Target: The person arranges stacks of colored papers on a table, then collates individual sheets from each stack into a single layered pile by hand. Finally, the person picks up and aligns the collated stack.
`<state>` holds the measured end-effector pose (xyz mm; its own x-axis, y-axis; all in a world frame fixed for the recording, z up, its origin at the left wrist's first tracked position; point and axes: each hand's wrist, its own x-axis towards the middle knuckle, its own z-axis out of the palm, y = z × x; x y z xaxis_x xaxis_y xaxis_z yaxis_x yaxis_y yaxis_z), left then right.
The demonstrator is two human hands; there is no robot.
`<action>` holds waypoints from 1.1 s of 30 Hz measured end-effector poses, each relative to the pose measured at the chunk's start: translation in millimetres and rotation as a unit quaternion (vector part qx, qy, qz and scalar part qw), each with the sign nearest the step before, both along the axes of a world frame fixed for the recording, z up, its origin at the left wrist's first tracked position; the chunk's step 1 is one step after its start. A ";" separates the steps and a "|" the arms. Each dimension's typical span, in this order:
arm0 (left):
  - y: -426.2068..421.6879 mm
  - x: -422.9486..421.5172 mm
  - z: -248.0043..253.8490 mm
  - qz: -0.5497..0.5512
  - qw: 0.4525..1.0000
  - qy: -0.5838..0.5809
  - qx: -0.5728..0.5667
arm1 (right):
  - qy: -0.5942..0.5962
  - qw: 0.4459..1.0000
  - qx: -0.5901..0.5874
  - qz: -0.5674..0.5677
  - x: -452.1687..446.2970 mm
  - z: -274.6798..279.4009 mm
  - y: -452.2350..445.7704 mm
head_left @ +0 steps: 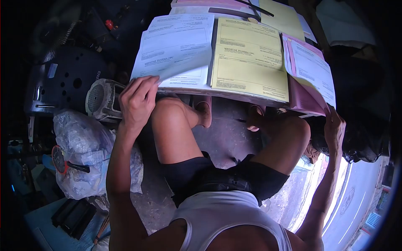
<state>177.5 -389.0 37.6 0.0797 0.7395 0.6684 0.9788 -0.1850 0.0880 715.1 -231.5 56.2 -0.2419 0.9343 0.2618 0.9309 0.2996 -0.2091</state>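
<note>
At the left front corner of the white form stack, my left hand pinches the lifted corner of a white sheet, which curls up from the stack. My right hand has its fingers closed on the lower edge of a pink sheet at the table's right front; the sheet bends up there. A stack of white forms with pink edges lies just above that hand. Between the two hands lies a stack of yellow forms, flat, touched by neither.
More yellow paper and a dark strip lie at the table's back. A plastic bag, a dusty vented machine part and a dark perforated casing stand at the left. My knees are below the table's front edge.
</note>
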 end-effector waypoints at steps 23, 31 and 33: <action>94.3 118.6 -34.1 -0.231 0.943 0.241 -0.007 | 0.147 0.985 0.089 0.006 -80.5 44.2 55.9; 76.4 131.2 -21.8 -0.221 0.969 0.097 -0.042 | -0.038 0.960 0.133 0.242 -174.1 5.7 19.0; 71.8 129.0 -19.9 -0.223 0.972 0.055 -0.058 | -0.077 0.959 0.063 0.264 -180.1 5.3 -1.7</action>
<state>306.5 -317.3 17.7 0.4754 0.6850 0.5520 0.8086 -0.5874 0.0325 535.0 -233.2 61.5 -0.7172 0.6350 0.2872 0.6599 0.7512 -0.0129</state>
